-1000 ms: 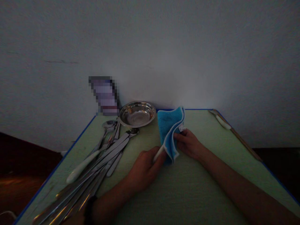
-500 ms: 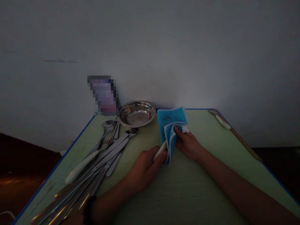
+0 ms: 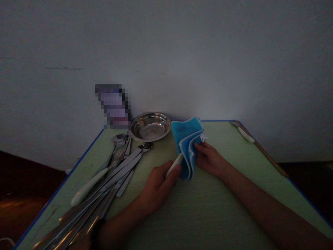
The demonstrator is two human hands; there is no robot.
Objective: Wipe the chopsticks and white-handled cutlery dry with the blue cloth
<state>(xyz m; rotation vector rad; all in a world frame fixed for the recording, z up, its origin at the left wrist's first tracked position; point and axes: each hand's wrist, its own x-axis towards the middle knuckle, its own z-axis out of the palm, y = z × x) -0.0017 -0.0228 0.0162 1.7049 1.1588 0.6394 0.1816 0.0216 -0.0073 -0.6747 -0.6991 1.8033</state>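
Observation:
Closed around a white handle is my left hand. The handle's far end runs into the folds of a blue cloth, so what kind of utensil it belongs to is hidden. My right hand pinches the cloth from the right, thumb on top, with the folds wrapped about the utensil. A small white tag sticks out of the cloth near the right thumb. Both hands are above the middle of the green table.
A shiny metal bowl stands at the back by the wall. Several metal utensils lie piled on the left, one with a white handle. A pixelated upright panel leans behind them. A white-handled utensil lies along the right edge.
The cloth has shifted slightly left and its folds have turned. My left hand, with the white handle, has drawn a little to the left. The pile and bowl rest as before.

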